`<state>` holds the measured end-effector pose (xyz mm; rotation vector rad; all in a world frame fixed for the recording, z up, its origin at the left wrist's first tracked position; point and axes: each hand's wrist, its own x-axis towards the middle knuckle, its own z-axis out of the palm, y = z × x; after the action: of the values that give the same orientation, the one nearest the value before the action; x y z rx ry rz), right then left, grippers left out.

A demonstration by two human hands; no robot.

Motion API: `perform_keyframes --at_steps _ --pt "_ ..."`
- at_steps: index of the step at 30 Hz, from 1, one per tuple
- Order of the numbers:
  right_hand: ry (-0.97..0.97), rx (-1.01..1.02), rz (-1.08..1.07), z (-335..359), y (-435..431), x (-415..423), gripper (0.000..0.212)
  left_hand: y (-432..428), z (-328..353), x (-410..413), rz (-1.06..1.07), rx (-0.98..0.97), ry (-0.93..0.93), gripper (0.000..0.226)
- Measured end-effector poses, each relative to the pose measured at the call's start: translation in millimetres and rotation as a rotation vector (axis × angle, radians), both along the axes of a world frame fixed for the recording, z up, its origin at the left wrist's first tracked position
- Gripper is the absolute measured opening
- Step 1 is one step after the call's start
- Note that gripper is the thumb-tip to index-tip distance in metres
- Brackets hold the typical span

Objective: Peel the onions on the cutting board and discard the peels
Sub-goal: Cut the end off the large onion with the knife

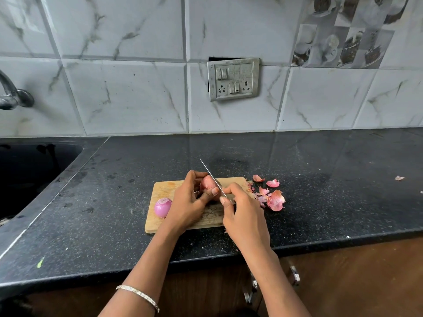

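Observation:
A wooden cutting board (164,187) lies on the black counter. My left hand (191,202) grips an unpeeled red onion (207,185) just above the board's middle. My right hand (243,216) holds a knife (211,176) whose blade rests against the onion's right side and points up and away to the left. A peeled purple onion (162,207) sits on the board's left part. Loose pink peels (273,197) lie on the counter just right of the board.
A dark sink (29,172) is set into the counter at the left, with a tap (13,94) above it. A stray peel (399,178) lies far right. A switch panel (233,78) hangs on the tiled wall. Cabinet handles (295,274) sit below the counter edge.

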<state>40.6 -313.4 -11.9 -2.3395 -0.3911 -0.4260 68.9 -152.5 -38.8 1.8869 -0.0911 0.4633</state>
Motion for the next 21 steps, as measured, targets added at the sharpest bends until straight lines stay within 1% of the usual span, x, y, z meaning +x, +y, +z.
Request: perform_keyframes --at_steps 4,6,10,13,15,18,21 --pt "0.049 0.020 -0.012 -4 -8 -5 0.002 -2 -2 0 0.042 0.007 0.000 0.046" --pt "0.053 0.036 -0.020 -5 -11 -9 0.003 -1 -3 1 0.043 -0.007 0.013 0.048" --pt "0.029 -0.030 -0.069 0 -5 -10 0.003 2 -3 3 0.030 -0.012 0.026 0.038" --pt "-0.003 -0.095 -0.067 5 -3 -5 0.006 2 -3 4 0.028 -0.008 0.026 0.037" --pt "-0.015 -0.125 -0.076 9 -6 -1 0.008 1 -3 3 0.034 -0.023 0.029 0.041" --pt "-0.080 -0.204 -0.077 9 -10 0 0.017 1 -4 4 0.045 -0.032 0.041 0.050" --pt "-0.131 -0.246 -0.071 6 -7 0 0.019 1 -6 6 0.049 -0.051 0.049 0.058"
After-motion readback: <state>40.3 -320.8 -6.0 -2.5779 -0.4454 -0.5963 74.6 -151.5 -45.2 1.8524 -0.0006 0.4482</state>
